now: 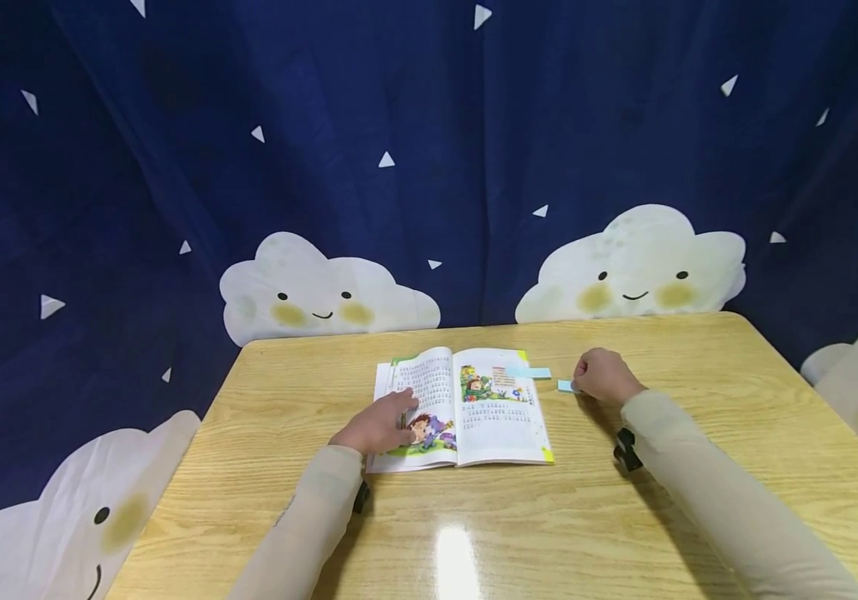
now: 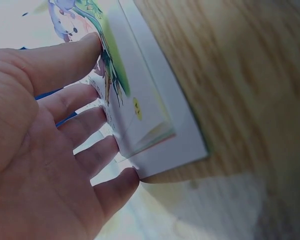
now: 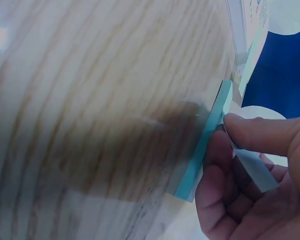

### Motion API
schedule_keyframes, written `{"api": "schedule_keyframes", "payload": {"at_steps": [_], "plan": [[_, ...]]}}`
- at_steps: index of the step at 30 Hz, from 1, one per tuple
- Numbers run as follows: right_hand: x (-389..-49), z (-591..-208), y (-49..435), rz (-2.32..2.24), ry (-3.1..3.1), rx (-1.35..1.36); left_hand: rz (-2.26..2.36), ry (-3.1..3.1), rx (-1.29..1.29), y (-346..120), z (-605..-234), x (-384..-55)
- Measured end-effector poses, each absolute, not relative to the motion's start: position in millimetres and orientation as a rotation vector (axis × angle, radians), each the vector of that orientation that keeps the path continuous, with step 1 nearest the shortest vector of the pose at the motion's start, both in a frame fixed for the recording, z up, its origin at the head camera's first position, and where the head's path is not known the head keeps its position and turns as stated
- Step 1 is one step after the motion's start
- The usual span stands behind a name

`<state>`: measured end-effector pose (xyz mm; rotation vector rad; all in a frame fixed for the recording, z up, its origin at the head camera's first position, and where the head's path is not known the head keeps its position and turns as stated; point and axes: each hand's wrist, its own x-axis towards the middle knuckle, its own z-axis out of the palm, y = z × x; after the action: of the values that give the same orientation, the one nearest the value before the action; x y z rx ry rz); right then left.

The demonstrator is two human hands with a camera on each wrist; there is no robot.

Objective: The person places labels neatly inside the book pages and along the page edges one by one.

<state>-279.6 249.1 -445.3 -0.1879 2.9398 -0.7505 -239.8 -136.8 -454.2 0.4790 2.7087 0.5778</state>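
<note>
An open picture book (image 1: 499,437) lies on the table, with printed text and coloured drawings on both pages. My left hand (image 1: 379,423) rests on its left page with fingers spread; in the left wrist view the fingertips touch the paper beside the page edge (image 2: 172,162). A light blue sticky strip (image 1: 537,373) lies across the right page and juts past its edge. To the right of the book, my right hand (image 1: 606,377) is at a light blue pad of sticky notes (image 3: 196,165). Thumb and forefinger pinch a pale blue sticky note (image 3: 257,172) against the pad.
The wooden table (image 1: 474,508) reaches back to a dark blue curtain (image 1: 398,100) printed with white clouds and triangles. A bright light reflection (image 1: 457,558) shows on the tabletop in front of the book.
</note>
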Motion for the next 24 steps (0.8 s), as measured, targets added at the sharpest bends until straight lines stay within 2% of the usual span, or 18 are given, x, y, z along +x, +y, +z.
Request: {"api": "schedule_keyframes", "payload": {"at_steps": [24], "plan": [[-285.5,-448.9,255.2,-0.762,2.905,-0.199,0.591,2.703,0.484,-136.9,-452.4,-238.8]]}}
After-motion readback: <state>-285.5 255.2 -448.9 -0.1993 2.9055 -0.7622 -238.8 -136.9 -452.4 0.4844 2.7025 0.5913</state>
